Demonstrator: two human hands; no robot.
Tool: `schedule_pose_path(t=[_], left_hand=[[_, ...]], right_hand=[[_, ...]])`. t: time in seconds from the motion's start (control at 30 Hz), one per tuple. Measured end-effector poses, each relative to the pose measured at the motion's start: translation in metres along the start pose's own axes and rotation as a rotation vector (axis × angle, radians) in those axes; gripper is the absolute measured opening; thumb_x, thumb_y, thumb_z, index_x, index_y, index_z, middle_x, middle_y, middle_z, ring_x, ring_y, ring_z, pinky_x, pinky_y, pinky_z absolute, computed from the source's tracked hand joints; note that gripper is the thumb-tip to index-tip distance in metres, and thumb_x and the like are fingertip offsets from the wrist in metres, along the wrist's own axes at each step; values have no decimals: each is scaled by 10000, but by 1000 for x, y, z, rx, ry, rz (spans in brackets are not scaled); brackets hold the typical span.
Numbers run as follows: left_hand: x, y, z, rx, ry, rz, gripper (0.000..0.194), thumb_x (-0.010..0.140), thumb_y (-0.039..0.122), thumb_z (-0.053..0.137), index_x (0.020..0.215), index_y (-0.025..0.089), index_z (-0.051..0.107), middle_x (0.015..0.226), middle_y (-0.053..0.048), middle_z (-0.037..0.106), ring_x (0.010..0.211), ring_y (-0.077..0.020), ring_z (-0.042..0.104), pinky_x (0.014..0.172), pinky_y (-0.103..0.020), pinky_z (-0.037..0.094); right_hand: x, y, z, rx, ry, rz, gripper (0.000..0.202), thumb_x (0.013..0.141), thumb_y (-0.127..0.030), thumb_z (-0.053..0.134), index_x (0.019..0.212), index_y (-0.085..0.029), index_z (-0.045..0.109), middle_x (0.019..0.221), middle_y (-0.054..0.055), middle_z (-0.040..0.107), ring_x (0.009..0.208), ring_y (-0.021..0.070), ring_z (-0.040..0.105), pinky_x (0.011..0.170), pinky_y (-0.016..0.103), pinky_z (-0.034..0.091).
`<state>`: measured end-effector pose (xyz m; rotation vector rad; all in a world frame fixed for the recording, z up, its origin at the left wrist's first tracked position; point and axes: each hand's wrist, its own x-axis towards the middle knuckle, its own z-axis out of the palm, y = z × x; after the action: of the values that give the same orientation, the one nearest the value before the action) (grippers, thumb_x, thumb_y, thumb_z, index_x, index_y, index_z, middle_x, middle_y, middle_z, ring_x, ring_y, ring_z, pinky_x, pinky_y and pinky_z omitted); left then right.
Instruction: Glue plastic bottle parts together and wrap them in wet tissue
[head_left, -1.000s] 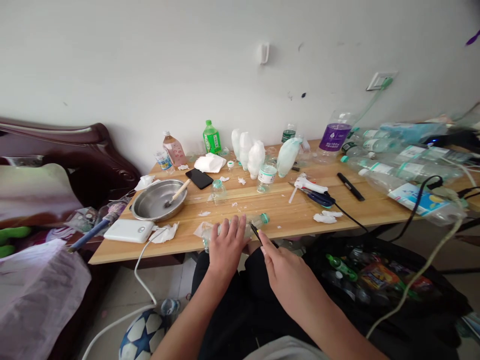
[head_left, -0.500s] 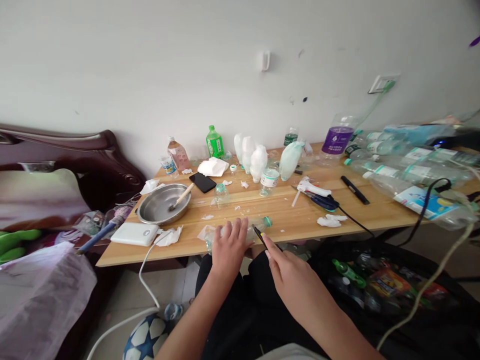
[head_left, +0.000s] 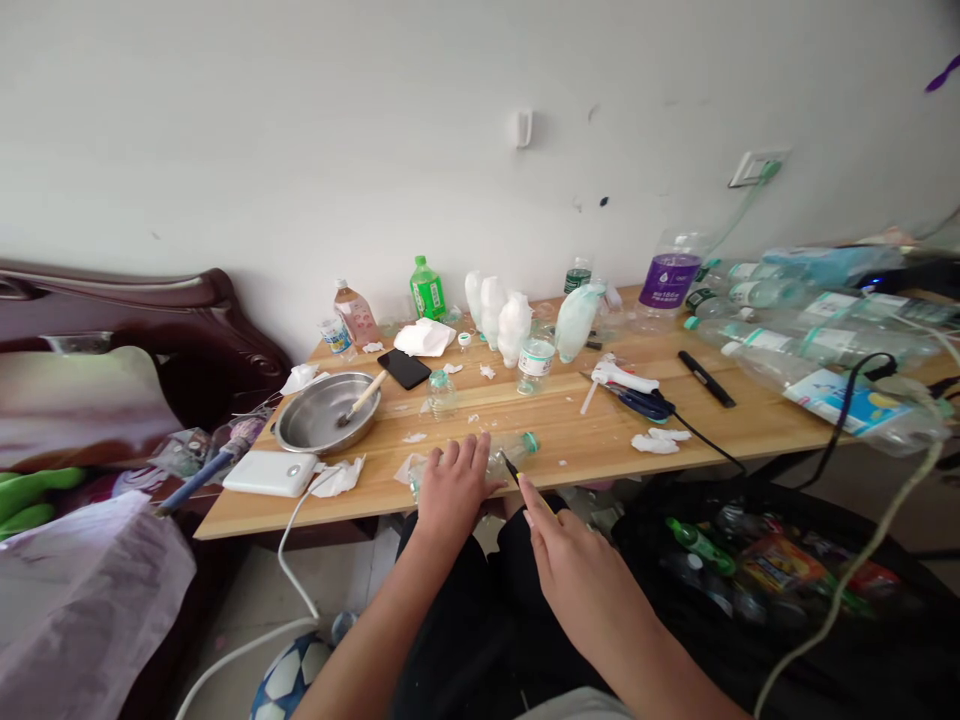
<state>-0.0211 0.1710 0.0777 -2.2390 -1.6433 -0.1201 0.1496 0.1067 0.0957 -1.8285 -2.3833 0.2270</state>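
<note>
A clear plastic bottle (head_left: pixel 517 448) with a green cap lies on its side near the table's front edge, cap to the right. My left hand (head_left: pixel 454 490) is wrapped over the bottle's body from above and pins it to the tabletop; much of the bottle is hidden under it. My right hand (head_left: pixel 577 560) grips a utility knife (head_left: pixel 512 467) with a dark blade and a bit of yellow. The blade's tip is at the bottle's side, between my left hand and the cap; whether it pierces the plastic I cannot tell.
Cut bottle parts, white-coated bottles (head_left: pixel 514 330), a metal basin (head_left: pixel 328 412) with a brush, a phone (head_left: pixel 403 368), a power bank (head_left: pixel 270 473) and a hot glue gun (head_left: pixel 626 377) stand or lie around. Several clear bottles (head_left: pixel 772 290) lie at right; a bottle-filled black bag (head_left: pixel 750 560) is below.
My right hand has shifted slightly left and the knife has changed its angle at the bottle. My left hand stays on the bottle. The view has shifted a little.
</note>
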Motion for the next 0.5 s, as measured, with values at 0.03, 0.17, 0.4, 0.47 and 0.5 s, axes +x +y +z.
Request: schedule_pose_path(t=[0.03,0.17,0.4,0.47,0.5], left_hand=[[1,-1,-1,1,-5,8,660,902,500,652,1444,154,505,1289,-143,666,1062,-293,632,879,-409,499],[5,-5,-5,-7,-20,34,671,887,526,658,1427,152,522,1205,-139,686,1001,-283,644,830,-387,511],[10,-10,-6,-33,-64,44,679,869,551,672,1414,172,528,1220,-132,682,1032,-275,651,815,-364,520],[11,-11,-7,-38,-82,43,709,859,571,673,1410,152,522,1214,-133,688,1024,-275,658,803,-359,524],[12,-12,-7,-40,-91,41,720,855,583,671,1406,145,521,1203,-133,694,1012,-275,663,788,-356,526]], right_hand=[[0,0,1,-3,0,2,535,1025,-176,401,1559,-210,388,891,95,700,672,207,715,596,282,517],[1,-1,3,-15,15,3,527,1033,-175,378,1560,-202,386,887,94,695,666,207,714,580,279,513],[0,0,11,-7,28,5,556,1013,-151,412,1562,-229,379,883,83,692,664,195,713,567,255,510],[0,0,12,-2,32,-2,564,1012,-146,410,1569,-222,366,882,84,690,661,196,711,562,257,512],[0,-1,13,-1,33,-6,565,1013,-142,407,1571,-219,363,886,86,690,659,196,711,562,260,514]])
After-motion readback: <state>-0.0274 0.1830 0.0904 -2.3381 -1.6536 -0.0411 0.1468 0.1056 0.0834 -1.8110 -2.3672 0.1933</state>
